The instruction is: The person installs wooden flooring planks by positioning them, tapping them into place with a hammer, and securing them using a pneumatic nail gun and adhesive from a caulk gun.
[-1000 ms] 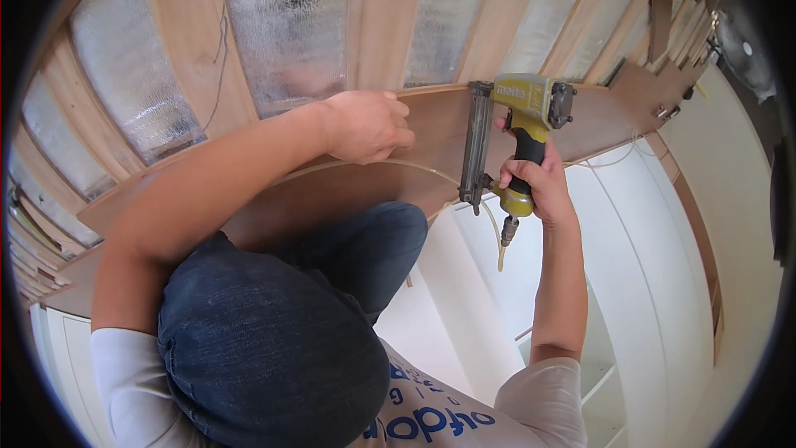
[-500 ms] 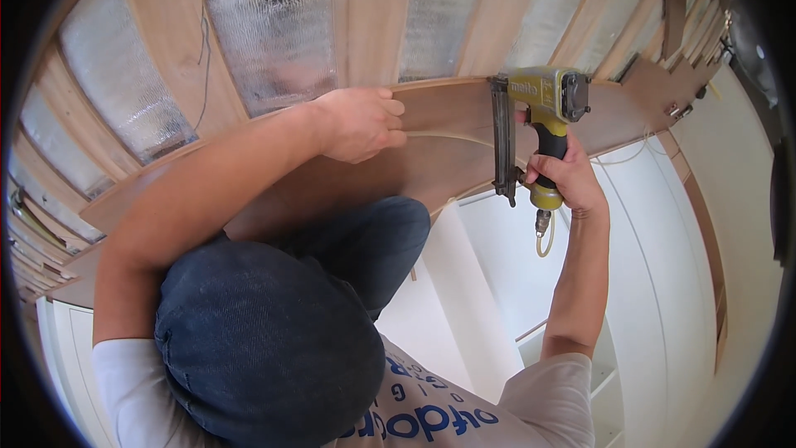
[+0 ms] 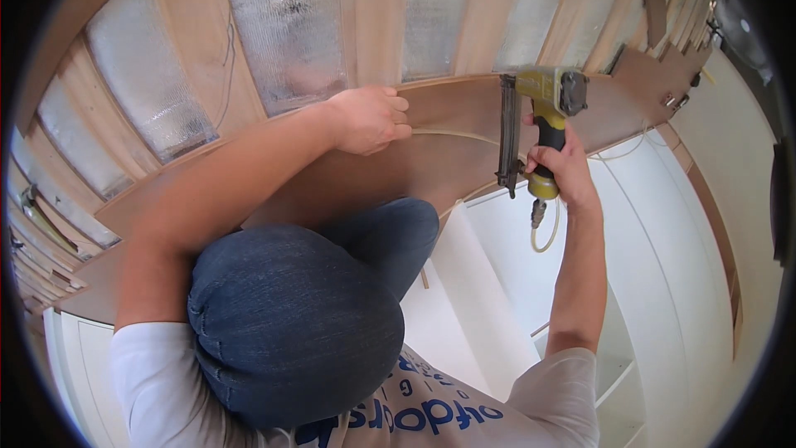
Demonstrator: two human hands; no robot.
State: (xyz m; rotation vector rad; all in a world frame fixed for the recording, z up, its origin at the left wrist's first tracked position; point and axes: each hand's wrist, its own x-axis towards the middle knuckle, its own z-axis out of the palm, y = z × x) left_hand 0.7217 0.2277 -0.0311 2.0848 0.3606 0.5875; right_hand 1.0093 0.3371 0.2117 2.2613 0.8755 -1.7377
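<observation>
My left hand [image 3: 365, 120] has its fingers curled at the upper edge of a long brown wooden board [image 3: 444, 104]. To its right, my right hand [image 3: 555, 158] grips the black handle of an olive-yellow pneumatic nail gun [image 3: 535, 91], held upright with its dark magazine [image 3: 509, 133] on the left side. The gun's top is at the board's upper edge; whether it touches is unclear. A pale hose [image 3: 543, 246] loops from the fitting below the handle.
Wooden battens [image 3: 377, 8] with silver foil panels [image 3: 282, 33] run above the board. My jean-clad knee [image 3: 294, 315] fills the lower middle. A hammer-like tool [image 3: 46, 224] lies at the far left. White cabinetry with shelves [image 3: 618, 382] shows at the right below.
My right hand and the nail gun have shifted right and slightly up along the board. My left hand remains at the board's edge, with only slight movement.
</observation>
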